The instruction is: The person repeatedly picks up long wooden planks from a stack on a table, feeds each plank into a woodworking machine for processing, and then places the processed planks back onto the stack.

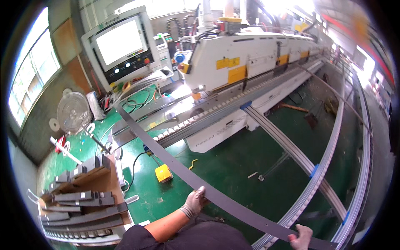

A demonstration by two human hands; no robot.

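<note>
Apparently light and springy, the grey strip (171, 160) suits two wide-spaced holds along its edges. Left end by the machine's (208, 58) left side, contact unclear; left hand (194, 203) grips mid-length, thumb on top; right hand (302, 237) near the rails (329, 160), closure indistinct; right end lost at the lower rim.

On the floor (225, 166), the machine (208, 62) stands behind the strip (173, 162), with the control panel (121, 46) to its left. The rail frame (291, 152) lies right, under the strip's near end; the far end possibly overlies the machine's left end. The pedal (163, 173) sits left of the strip. Farther left, boards (83, 196) lie on the stand (116, 179), reaching its near edge.
</note>
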